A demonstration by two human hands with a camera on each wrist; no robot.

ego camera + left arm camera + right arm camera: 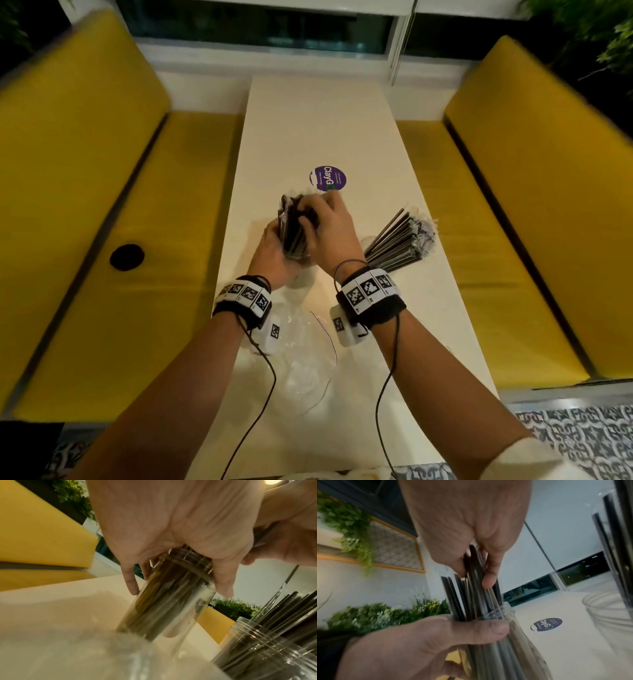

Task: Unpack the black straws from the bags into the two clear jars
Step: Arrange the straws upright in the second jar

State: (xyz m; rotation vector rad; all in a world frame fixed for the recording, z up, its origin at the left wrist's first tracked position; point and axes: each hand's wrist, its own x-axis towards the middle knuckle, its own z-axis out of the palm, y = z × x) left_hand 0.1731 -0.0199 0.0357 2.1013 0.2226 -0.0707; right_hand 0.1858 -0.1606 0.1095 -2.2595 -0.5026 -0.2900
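My left hand [274, 248] grips a clear jar [297, 254] round its neck and holds it tilted over the cream table [325, 120]. A bundle of black straws [294, 219] stands in it. My right hand [320, 219] pinches the tops of those straws from above. The left wrist view shows my left hand [178, 588] wrapped round the jar [171, 608]. From the right wrist, my right hand [474, 577] holds the straws [476, 595] above the jar rim [503, 614]. A second jar [371, 246] on the right holds wrapped black straws [400, 236].
A crumpled clear plastic bag [301, 346] lies on the table below my wrists. A round purple sticker [329, 178] sits just beyond my hands. Yellow bench seats [137, 274] flank the narrow table on both sides. The second jar [257, 649] stands close to my left wrist.
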